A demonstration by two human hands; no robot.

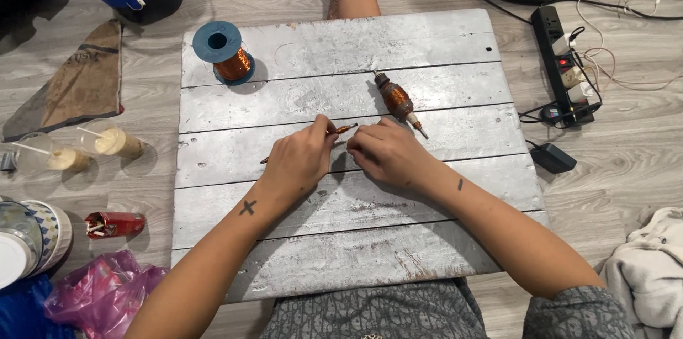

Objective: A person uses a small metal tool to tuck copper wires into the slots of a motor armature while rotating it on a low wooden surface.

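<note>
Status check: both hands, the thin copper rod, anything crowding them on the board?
Left hand pinching thin copper-wound rod; right hand closed beside its tip, contact unclear. Copper-wound motor armature lies just beyond right hand. Blue copper-wire spool well clear.

Grey-painted plank board [341, 239] on wood-look floor [626, 168]. On the board: copper wire spool [224, 51] at upper left, wound motor armature [398, 102] right of centre, copper wire strand [341, 128] at centre.

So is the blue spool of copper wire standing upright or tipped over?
Upright: the spool stands on end on the grey board, its round blue top flange and centre hole facing up.
</note>
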